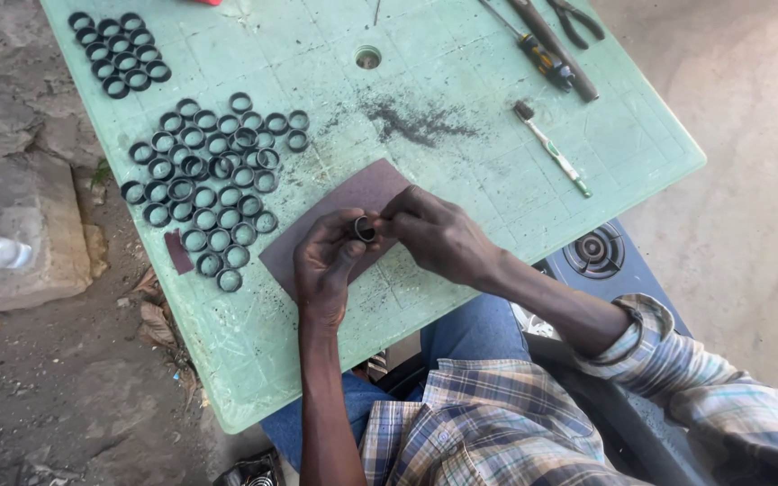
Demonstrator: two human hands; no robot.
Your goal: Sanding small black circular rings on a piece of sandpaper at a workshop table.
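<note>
Two hands are pinching one black ring: left hand at seven o'clock, right hand at three, fingertips clamped on its rim.

Site: outdoor makeshift workshop | Evidence: green plastic table on bare dirt ground | rows of black rings | screwdriver, pliers, sandpaper sheet

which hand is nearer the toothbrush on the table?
Right. The right hand sits nearer the table's middle, below and left of the toothbrush, with bare table between them. The left hand is further left again, pinching the small black ring over the sandpaper sheet.
</note>
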